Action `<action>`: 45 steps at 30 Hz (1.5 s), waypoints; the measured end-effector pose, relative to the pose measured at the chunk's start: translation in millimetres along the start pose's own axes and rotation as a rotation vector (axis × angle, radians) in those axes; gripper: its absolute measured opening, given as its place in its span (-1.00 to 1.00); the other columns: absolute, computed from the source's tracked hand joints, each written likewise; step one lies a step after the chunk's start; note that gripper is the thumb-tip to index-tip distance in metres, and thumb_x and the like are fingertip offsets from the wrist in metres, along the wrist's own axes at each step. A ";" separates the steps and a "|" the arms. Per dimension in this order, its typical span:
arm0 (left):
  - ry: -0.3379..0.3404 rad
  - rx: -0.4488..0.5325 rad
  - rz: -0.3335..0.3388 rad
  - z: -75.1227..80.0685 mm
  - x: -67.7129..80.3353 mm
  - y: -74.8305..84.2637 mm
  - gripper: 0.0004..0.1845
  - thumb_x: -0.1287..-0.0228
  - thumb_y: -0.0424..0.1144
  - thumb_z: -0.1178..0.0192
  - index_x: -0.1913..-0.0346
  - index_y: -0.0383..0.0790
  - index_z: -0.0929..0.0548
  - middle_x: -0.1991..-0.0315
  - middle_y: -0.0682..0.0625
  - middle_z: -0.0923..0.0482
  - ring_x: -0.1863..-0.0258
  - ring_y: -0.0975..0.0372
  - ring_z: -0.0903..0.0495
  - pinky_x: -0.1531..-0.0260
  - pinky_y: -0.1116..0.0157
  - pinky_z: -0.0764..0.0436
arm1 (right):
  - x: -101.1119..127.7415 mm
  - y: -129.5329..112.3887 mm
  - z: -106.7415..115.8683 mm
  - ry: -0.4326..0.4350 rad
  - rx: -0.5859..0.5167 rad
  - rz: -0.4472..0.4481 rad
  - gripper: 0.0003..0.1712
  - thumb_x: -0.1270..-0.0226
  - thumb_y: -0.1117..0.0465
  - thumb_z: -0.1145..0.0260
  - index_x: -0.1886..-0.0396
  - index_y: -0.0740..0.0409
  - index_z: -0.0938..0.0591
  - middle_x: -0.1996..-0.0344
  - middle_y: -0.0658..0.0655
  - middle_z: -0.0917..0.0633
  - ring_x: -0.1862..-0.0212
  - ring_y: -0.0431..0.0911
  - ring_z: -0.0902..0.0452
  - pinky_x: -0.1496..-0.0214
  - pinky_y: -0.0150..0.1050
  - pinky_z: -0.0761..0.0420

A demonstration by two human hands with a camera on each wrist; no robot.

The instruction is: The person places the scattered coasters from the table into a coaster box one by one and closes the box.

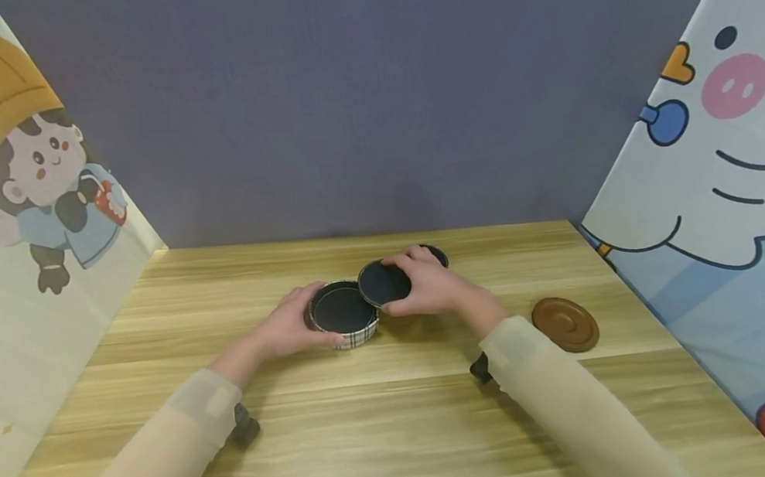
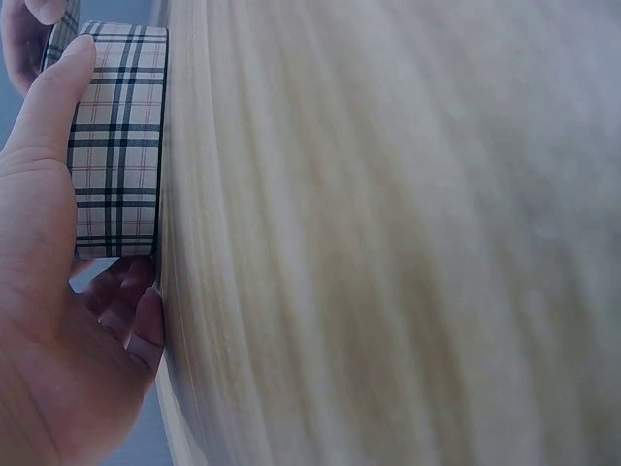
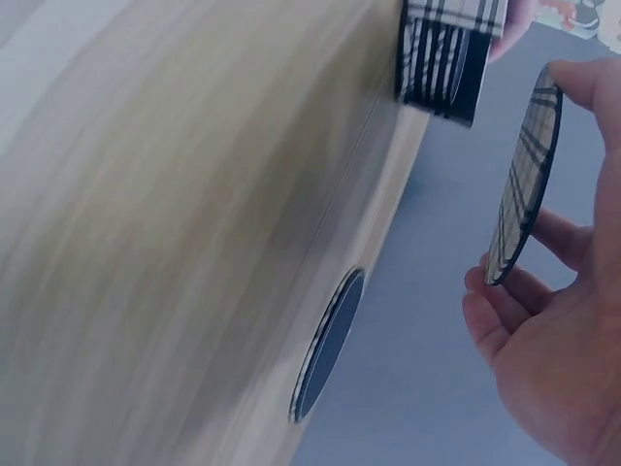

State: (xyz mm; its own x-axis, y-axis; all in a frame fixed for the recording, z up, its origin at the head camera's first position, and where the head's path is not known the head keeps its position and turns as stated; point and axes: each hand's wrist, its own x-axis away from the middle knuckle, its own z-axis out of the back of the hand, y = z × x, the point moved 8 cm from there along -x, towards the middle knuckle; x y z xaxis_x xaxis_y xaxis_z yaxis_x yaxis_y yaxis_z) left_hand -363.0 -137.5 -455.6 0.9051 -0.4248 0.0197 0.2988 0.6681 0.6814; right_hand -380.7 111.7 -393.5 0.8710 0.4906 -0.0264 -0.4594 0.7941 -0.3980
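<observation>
Left hand (image 1: pixel 290 327) clamps round plaid coaster holder (image 1: pixel 344 314) at frame centre; right hand (image 1: pixel 429 284) pinches thin black disc coaster (image 1: pixel 384 282). Level the disc over the opening, lower flat.

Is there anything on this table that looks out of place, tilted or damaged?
Nothing looks damaged or spilled. The left hand grips the plaid round holder, which stands flat. The right hand holds one dark coaster above the table. Another dark coaster lies flat, and a brown coaster lies apart to the right.

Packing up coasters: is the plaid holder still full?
Empty: the plaid holder shows its bare dark floor; the right hand holds one coaster above its rim.
</observation>
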 end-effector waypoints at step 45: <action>-0.054 0.042 -0.009 -2.4 -0.9 0.8 0.27 -0.10 0.36 -0.63 -0.75 0.01 -0.17 -0.58 -0.17 -0.33 -0.52 -0.11 -0.39 -0.48 -0.26 -0.50 | -27.9 -65.4 -43.4 -0.100 0.016 0.130 0.02 -0.26 -0.34 -0.57 -0.63 -0.09 -0.47 -0.49 0.14 -0.45 -0.52 0.08 -0.35 -0.61 0.14 -0.41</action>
State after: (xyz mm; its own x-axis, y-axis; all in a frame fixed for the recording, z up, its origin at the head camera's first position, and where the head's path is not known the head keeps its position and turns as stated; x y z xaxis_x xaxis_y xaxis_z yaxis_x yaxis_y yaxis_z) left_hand -362.8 -135.2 -456.9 0.8845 -0.4637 0.0518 0.2930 0.6385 0.7117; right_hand -367.4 30.5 -406.5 0.7827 0.6223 0.0148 -0.5706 0.7269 -0.3821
